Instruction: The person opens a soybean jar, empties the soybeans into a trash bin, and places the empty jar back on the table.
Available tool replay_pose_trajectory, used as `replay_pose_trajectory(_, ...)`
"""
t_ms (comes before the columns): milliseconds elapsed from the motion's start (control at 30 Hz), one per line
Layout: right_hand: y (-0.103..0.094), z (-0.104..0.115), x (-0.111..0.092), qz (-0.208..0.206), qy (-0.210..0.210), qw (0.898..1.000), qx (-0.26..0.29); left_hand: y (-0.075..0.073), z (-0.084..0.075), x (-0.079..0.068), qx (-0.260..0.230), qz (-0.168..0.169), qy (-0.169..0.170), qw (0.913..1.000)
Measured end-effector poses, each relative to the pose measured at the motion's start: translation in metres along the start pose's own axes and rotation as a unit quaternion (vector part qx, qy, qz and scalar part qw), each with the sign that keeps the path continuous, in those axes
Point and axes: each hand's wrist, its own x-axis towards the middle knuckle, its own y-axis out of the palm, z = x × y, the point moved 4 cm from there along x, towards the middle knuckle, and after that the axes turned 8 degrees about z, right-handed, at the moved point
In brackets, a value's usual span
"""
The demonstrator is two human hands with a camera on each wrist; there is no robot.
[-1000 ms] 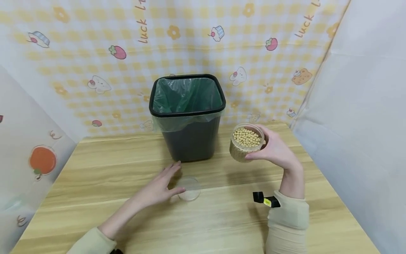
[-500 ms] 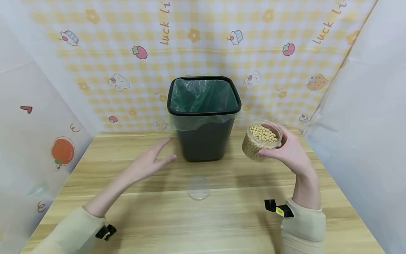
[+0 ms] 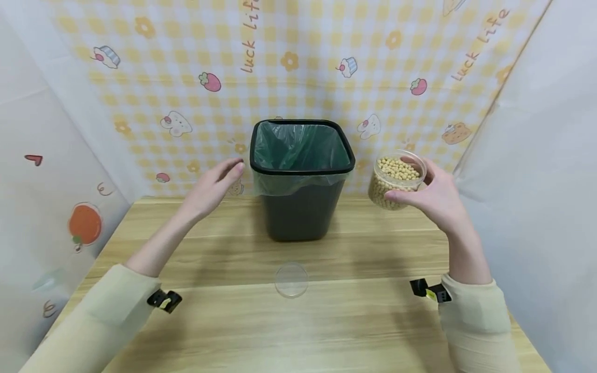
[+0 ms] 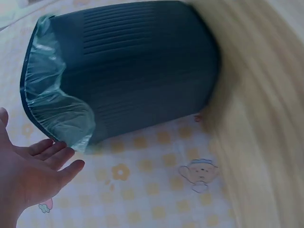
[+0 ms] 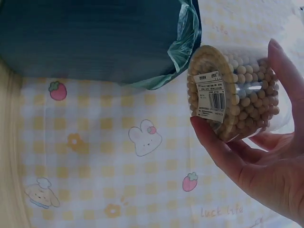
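Note:
My right hand [image 3: 438, 199] grips a clear plastic jar [image 3: 384, 191] of small round beige beads or beans, held up in the air to the right of the bin. The jar has no lid on and tilts slightly. A barcode label [image 5: 212, 97] shows on its base in the right wrist view. My left hand [image 3: 210, 189] is raised just left of the bin's rim, fingers loosely bent with nothing in them; in the left wrist view its fingertips overlap the liner's edge. The dark trash bin [image 3: 298, 212] stands upright with a green plastic liner [image 3: 308, 147] folded over its rim.
A clear round lid [image 3: 291, 280] lies flat on the wooden table [image 3: 326, 326] in front of the bin. Behind the bin hangs a yellow checked cloth [image 3: 298, 88]. White sheeting [image 3: 536, 171] closes off the right side.
My left hand has risen from beside the lid to the bin's left rim. The right hand has lifted the jar higher and farther right. The lid stays on the table.

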Motion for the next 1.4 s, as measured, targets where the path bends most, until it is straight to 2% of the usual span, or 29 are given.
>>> replay_pose_trajectory(167, -0.007, 0.011, 0.012, -0.013, 0.005, 1.000, -0.019, -0.007, -0.008, 0.016, -0.001, -0.016, -0.024, 0.9996)
replay_pose_trajectory(400, -0.022, 0.031, 0.032, -0.041, 0.001, 0.997, -0.067, -0.008, -0.012, 0.034, -0.001, 0.009, -0.047, 0.9989)
replay_pose_trajectory(633, -0.022, 0.051, 0.063, -0.028, 0.019, 0.992, -0.125, -0.008, -0.009, 0.041, -0.013, 0.016, -0.069, 0.9974)
replay_pose_trajectory(800, -0.019, 0.066, 0.088, -0.015, 0.019, 0.990, -0.139, -0.005, -0.006, 0.041, -0.063, 0.012, -0.075, 0.9951)
replay_pose_trajectory(900, -0.016, 0.076, 0.102, -0.002, 0.021, 0.987, -0.158, 0.000, -0.007, 0.040, -0.112, 0.013, -0.061, 0.9918)
replay_pose_trajectory(1000, -0.010, 0.084, 0.114, 0.010, 0.013, 0.985, -0.174, 0.004, -0.008, 0.040, -0.140, 0.011, -0.047, 0.9891)
replay_pose_trajectory(1400, 0.024, 0.118, 0.149, 0.043, -0.030, 0.973, -0.227, 0.008, -0.004, 0.040, -0.151, -0.003, -0.049, 0.9873)
